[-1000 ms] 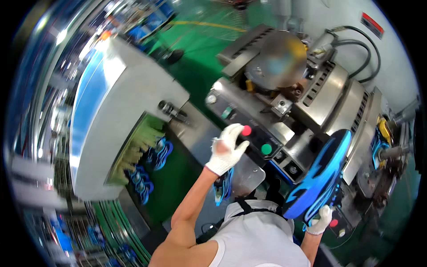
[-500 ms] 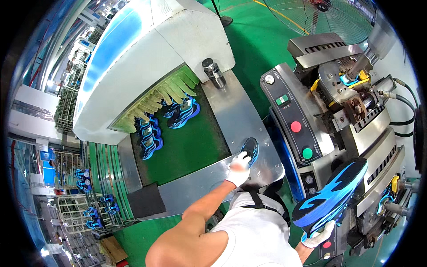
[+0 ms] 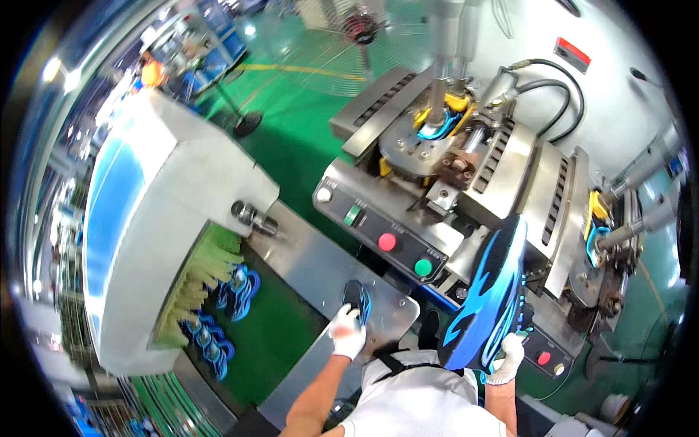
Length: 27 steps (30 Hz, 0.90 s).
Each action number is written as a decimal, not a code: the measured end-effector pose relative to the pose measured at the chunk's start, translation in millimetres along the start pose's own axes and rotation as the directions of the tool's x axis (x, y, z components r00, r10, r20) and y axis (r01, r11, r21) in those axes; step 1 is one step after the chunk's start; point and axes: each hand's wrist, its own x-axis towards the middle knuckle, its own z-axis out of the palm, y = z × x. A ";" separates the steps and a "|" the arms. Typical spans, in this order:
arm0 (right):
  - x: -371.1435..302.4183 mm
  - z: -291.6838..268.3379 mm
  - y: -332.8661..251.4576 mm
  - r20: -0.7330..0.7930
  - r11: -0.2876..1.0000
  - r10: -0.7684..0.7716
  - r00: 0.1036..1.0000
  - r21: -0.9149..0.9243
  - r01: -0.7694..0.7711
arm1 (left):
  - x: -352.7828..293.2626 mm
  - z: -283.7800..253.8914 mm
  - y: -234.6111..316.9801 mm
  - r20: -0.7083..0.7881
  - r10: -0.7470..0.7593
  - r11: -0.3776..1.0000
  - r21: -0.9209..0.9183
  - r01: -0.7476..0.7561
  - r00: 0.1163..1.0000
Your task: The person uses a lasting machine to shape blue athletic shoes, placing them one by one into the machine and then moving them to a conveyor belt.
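My left hand [image 3: 347, 333], in a white glove, has its fingers around the near end of a black and blue shoe [image 3: 356, 293] resting on the steel edge [image 3: 309, 251] of the conveyor table. In my right hand [image 3: 507, 362], also gloved, is another black and blue sports shoe [image 3: 484, 295], held up on the right with its patterned sole showing. That shoe hides part of the press machine behind it. On the green conveyor belt [image 3: 273, 335] more such shoes [image 3: 237, 291] lie by the fabric-strip curtain [image 3: 196, 280] of the white machine.
A control panel [image 3: 378, 229] with red and green buttons fronts the steel press [image 3: 473, 189], which carries clamps and hoses. A dark metallic bottle [image 3: 253, 217] stands on the table's far corner. A large fan [image 3: 360, 29] is beyond, on the green floor.
My view has turned to the right, bringing the press nearer the middle. The shoe in my right hand is tilted more upright. My left hand stays at the shoe on the steel edge.
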 end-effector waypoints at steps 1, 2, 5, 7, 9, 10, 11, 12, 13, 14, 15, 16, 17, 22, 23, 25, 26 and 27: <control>1.3 0.2 -1.5 0.043 0.996 0.043 0.998 0.074 -0.046 | -1.5 0.4 -0.6 -0.025 0.010 1.000 -0.002 -0.011 1.000; 2.1 -4.5 0.2 0.102 0.986 0.056 0.993 0.149 -0.071 | -5.6 2.1 -1.6 -0.028 0.009 1.000 -0.005 -0.009 1.000; -0.7 -1.5 -5.1 0.158 0.966 0.078 0.984 0.234 -0.114 | 1.3 -5.3 18.7 -0.148 0.081 0.994 0.085 -0.069 0.986; -8.1 14.1 -11.9 0.144 0.968 0.125 0.982 0.199 -0.153 | -3.4 -9.9 11.1 -0.159 0.097 0.993 0.077 -0.085 0.983; -7.4 0.2 -3.8 0.166 0.948 0.179 0.970 0.235 -0.215 | -0.4 -8.4 6.4 -0.076 0.142 0.990 -0.009 -0.143 0.987; -1.7 -6.5 2.4 0.188 0.921 0.238 0.953 0.267 -0.283 | -1.4 -13.4 6.9 0.021 0.130 0.991 -0.026 -0.130 0.991; 1.8 -11.0 7.7 0.213 0.888 0.297 0.931 0.296 -0.351 | -0.9 -18.0 7.7 0.118 0.117 0.993 -0.039 -0.113 0.986; -0.3 -15.9 8.8 0.169 0.925 0.226 0.959 0.273 -0.266 | 1.5 -22.8 8.9 0.190 0.103 0.994 -0.042 -0.097 0.976; -5.9 14.4 -5.7 0.121 0.953 0.153 0.981 0.243 -0.179 | 8.5 -29.7 13.6 0.180 0.167 0.984 -0.089 -0.153 0.969; 0.5 -6.2 1.8 0.212 0.922 0.162 0.964 0.314 -0.224 | 13.1 -37.5 19.1 0.179 0.148 0.989 -0.055 -0.140 0.973; 2.0 -9.2 1.1 0.220 0.925 0.155 0.963 0.309 -0.220 | 21.3 -44.9 26.2 0.176 0.129 0.992 -0.022 -0.127 0.976; 4.3 -10.7 2.0 0.236 0.927 0.152 0.960 0.304 -0.221 | 32.3 -54.6 28.9 0.047 0.208 0.975 -0.091 -0.203 0.977; -1.5 9.4 -10.6 0.154 0.962 0.132 0.979 0.218 -0.164 | 45.6 -70.8 49.4 -0.077 0.278 0.944 -0.164 -0.287 0.958; 7.2 14.0 -11.6 0.135 0.962 0.122 0.983 0.227 -0.151 | 119.3 -167.5 154.1 -0.294 0.492 0.782 -0.262 -0.565 0.819; 5.0 32.0 -21.1 0.110 0.970 0.106 0.988 0.206 -0.127 | 141.1 -178.7 171.9 -0.325 0.598 0.714 -0.199 -0.671 0.733; 8.6 30.0 -21.0 0.095 0.965 0.100 0.990 0.232 -0.120 | 184.4 -195.6 206.2 -0.292 0.703 0.644 -0.125 -0.755 0.648; 13.3 39.1 -26.7 0.077 0.971 0.170 0.982 0.157 -0.181 | 210.9 -198.7 217.1 -0.253 0.751 0.620 -0.045 -0.783 0.610; 15.4 40.7 -26.4 0.096 0.975 0.115 0.989 0.182 -0.131 | 235.4 -196.3 228.6 -0.233 0.798 0.572 0.000 -0.820 0.556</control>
